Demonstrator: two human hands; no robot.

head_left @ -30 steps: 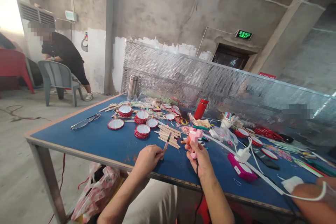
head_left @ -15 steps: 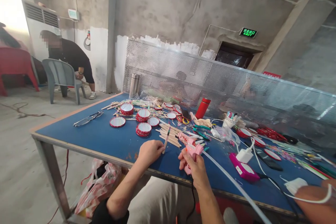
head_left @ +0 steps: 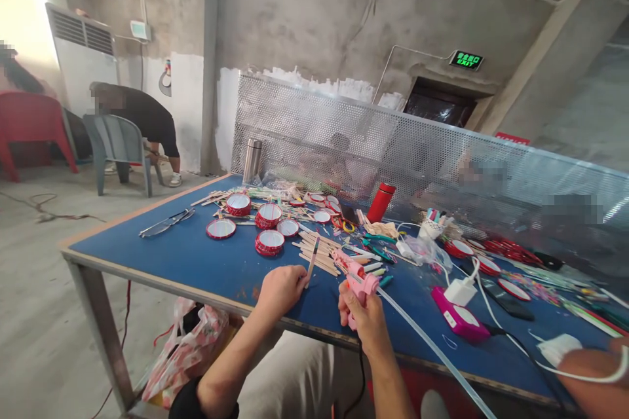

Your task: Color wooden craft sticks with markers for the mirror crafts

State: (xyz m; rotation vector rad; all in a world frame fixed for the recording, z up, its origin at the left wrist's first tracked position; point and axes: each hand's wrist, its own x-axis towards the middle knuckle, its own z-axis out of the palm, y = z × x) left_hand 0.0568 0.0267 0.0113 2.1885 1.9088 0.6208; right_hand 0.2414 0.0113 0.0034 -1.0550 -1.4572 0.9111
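Note:
Pinched in my left hand (head_left: 282, 289) is a flat wooden craft stick (head_left: 312, 260), tilted upward, with a dark patch near its top end. My right hand (head_left: 364, 311) wraps round the handle of a pink hot glue gun (head_left: 358, 275), whose nozzle points up and left towards the stick. A long translucent glue stick (head_left: 432, 347) runs out of the gun's back. Just beyond both hands lies a spread of bare craft sticks (head_left: 322, 252). Round red-rimmed discs (head_left: 269, 241), some stacked, sit farther left.
Glasses (head_left: 167, 222) lie on the blue table's left. A steel flask (head_left: 252, 160) and red flask (head_left: 381, 201) stand near the perforated screen. At right are a magenta power strip (head_left: 459, 315) with white cables, a phone (head_left: 508, 300) and another person's arm (head_left: 594, 373). Someone bends behind a grey chair (head_left: 118, 147).
The glue gun has tipped slightly, its nozzle staying near the stick. My left hand has hardly moved. The person behind the grey chair has bent lower.

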